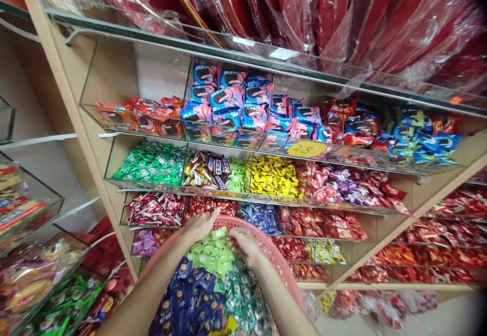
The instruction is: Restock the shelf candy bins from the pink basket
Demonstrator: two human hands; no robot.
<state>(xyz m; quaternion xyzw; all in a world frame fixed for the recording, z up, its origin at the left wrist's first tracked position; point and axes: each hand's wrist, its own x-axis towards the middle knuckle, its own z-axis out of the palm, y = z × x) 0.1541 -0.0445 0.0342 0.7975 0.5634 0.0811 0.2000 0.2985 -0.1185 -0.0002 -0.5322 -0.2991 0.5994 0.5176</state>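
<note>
A large pink perforated basket (279, 265) stands in front of me, filled with wrapped candies. Light green packets (211, 252) lie at its far side, dark blue packets (190, 300) at the near left and dark green wrapped sweets (245, 293) at the right. My left hand (200, 226) is over the basket's far left rim, fingers stretched out and no item visible in it. Inside the far right rim, my right hand (243, 244) is beside the light green packets, its fingers loosely bent and apart. I see nothing held in it.
Glass-fronted shelves face me. One tier has green sweets (152, 163), Snickers-type bars (213, 167) and yellow sweets (274, 177). Blue-pink cookie packs (228, 100) fill the tier above. Plastic-wrapped red items (285, 6) hang over the top edge. More shelves flank both sides.
</note>
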